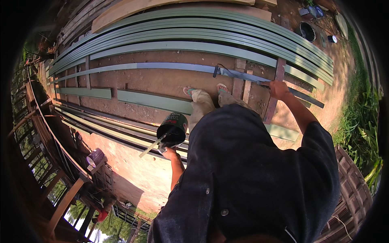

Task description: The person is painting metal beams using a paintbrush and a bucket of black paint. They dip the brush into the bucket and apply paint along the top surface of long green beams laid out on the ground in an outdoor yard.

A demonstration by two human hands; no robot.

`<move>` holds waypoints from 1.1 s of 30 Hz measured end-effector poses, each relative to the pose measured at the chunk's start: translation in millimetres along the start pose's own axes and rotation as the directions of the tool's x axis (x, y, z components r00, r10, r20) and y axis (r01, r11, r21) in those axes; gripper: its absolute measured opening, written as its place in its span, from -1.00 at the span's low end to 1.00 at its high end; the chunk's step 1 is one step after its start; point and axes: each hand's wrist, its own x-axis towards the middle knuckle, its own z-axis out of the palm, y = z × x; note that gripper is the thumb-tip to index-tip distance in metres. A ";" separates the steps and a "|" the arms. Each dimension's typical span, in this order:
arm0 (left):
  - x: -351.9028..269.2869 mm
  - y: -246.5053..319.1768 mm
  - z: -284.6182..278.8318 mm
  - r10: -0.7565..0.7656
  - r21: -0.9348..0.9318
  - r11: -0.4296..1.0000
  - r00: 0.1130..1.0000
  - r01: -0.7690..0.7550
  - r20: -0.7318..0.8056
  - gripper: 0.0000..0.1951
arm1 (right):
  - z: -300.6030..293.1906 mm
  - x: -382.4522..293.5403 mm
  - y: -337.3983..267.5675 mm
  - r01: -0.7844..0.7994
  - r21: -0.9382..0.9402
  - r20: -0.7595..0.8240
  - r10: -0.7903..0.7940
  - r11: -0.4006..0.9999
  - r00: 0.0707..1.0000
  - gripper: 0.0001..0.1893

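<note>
My left hand (169,152) grips the rim side of a dark green paint bucket (173,123), tilted with its mouth towards me; a pale flat stick (149,148) pokes out of it. My right hand (277,90) is on a long narrow board (305,97) that is dark at its right end and blue-grey farther left. A tool's handle is partly visible at the fingers; its kind I cannot tell. Farther left, a paint roller (216,71) with a thin wire frame rests on the blue-grey stretch of board.
Long green-painted boards (194,33) lie side by side ahead. A reddish crossbar (275,91) supports boards at the right. Shorter green boards (155,100) and thin strips (121,129) lie to the left. A stained bucket (95,157) stands at lower left; a black tub (307,31) is upper right.
</note>
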 end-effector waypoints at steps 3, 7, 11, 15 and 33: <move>1.6 -11.0 0.2 0.032 -0.013 0.999 0.999 -0.032 -0.003 -0.64 | 11.5 -31.5 45.3 0.010 0.013 -0.018 -0.010 1.000 1.000 -0.48; 15.8 -39.6 -7.1 0.181 -0.083 0.979 0.982 -0.184 -0.047 -0.56 | 12.6 -60.0 78.0 0.031 0.035 -0.032 -0.030 0.999 0.999 -0.51; 3.2 -26.6 -7.4 0.068 -0.031 0.997 0.994 -0.071 -0.090 -0.55 | 9.6 -46.7 46.4 0.052 0.030 -0.032 -0.051 0.998 0.998 -0.52; -0.2 -13.9 -6.8 0.004 -0.170 0.986 1.000 -0.006 -0.009 -0.58 | 40.4 -3.0 17.9 0.065 0.037 -0.088 -0.062 0.997 0.994 -0.53; -34.5 12.6 -3.7 0.141 0.223 0.965 0.990 -0.138 0.002 -0.59 | 53.3 -75.7 77.1 0.003 0.043 -0.097 0.001 0.999 0.995 -0.56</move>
